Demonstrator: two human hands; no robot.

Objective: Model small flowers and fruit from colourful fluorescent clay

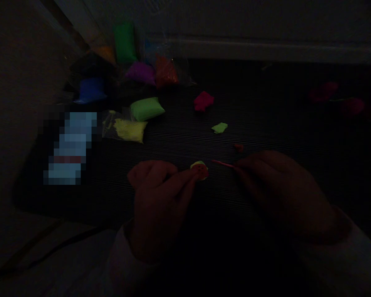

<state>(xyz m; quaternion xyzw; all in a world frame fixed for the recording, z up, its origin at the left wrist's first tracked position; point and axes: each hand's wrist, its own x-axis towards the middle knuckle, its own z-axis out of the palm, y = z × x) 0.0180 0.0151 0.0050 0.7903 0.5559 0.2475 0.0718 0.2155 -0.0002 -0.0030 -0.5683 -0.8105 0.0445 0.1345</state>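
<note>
Between the fingertips of my left hand (160, 194) is a small clay piece (200, 170), red in the middle with dark specks and a yellow-green rim. My right hand (275, 185) pinches a thin pinkish stick (221, 163), whose pointed end reaches left toward the clay piece without touching it. A tiny reddish-brown lump (238, 147) lies just beyond my right fingertips. Farther back rest a flat light green scrap (219, 128) and a pink-red lump of clay (203, 101). The scene is very dark, so finger details are faint.
Bags of coloured clay stand at the back left: green (125, 43), purple (141, 73), orange-red (166, 71), blue (91, 90), light green (147, 109) and yellow (130, 129). A lit, blurred-out screen (72, 148) lies at the left. Dark pink objects (352, 106) are at the far right.
</note>
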